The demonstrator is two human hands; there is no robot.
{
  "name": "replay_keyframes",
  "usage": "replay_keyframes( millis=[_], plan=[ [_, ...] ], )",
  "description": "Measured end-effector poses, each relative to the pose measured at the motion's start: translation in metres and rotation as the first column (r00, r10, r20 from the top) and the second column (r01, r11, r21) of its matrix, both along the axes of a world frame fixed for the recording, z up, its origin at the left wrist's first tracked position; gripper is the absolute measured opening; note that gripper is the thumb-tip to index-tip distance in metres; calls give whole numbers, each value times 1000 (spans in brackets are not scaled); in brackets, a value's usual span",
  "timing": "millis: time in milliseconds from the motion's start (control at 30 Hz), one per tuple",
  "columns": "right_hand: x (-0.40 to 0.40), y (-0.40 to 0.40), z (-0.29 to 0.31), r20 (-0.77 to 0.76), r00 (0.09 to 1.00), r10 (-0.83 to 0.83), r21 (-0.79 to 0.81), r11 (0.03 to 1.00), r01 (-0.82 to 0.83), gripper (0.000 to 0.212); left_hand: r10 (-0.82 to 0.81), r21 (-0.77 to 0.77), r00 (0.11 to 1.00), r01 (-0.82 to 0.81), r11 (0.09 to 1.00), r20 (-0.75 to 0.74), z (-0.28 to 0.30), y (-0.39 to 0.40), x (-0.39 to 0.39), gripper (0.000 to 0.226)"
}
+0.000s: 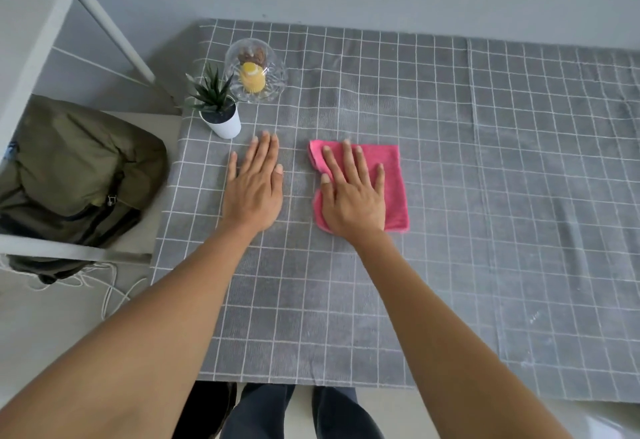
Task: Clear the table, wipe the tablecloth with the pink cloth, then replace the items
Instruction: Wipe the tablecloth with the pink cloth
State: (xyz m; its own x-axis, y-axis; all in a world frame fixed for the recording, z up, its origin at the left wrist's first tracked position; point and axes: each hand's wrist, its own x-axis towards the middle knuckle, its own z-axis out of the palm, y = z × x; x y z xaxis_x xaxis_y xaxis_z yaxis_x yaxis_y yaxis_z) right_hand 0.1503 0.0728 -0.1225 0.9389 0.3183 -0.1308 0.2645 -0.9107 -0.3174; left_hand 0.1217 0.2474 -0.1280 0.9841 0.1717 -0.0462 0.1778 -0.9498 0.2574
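there, fuzzy pink cloth [388, 175] under flat right hand [353, 196]

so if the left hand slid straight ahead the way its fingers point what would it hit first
Probably the white plant pot. The left hand lies flat on the tablecloth, fingers aimed up and slightly right, so it might just pass the pot's right side and meet nothing before the table's far edge. Depth is hard to judge.

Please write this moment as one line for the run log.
left hand: flat on tablecloth | right hand: flat on pink cloth | potted plant, glass bowl: on the table, far-left corner
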Motion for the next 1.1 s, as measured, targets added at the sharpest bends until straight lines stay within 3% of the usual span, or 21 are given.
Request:
replay_keyframes(
  millis=[100, 267, 433, 533, 700, 900, 1100],
  plan=[
    [19, -32, 0, -3, 1000, -13, -58, 998, 13, 51, -5, -2, 1000, 5, 1000, 0, 1, 1, -1, 52],
    [56, -109, 3, -27, 944, -328, -141, 936, 322, 51, -5, -6, 1000, 5, 1000, 6, 0, 1, -2, 52],
    [60, -90, 2, -27, 861, -508, -98, 859, 503, 53, 12, 12, 1000, -12, 1000, 8, -2, 1, -1, 53],
    [58, -54, 2, -5, 895, -447, -101, 890, 444, 54, 12, 16, 1000, -12, 1000, 18, -2, 1, -1, 53],
    [37, 28, 0, 3, 988, -154, -57, 987, 154, 54, 10, 2, 1000, -10, 1000, 24, -3, 0, -1, 53],
    [49, -5, 2, -3, 998, 69, -49, 996, -69, 50, 4, 9, 1000, -4, 1000, 27, -4, 1, 0, 53],
    [86, -107, 4, -5, 952, -307, -140, 943, 303, 51, 6, 5, 999, -6, 1000, 34, -3, 2, -1, 53]
  ],
)
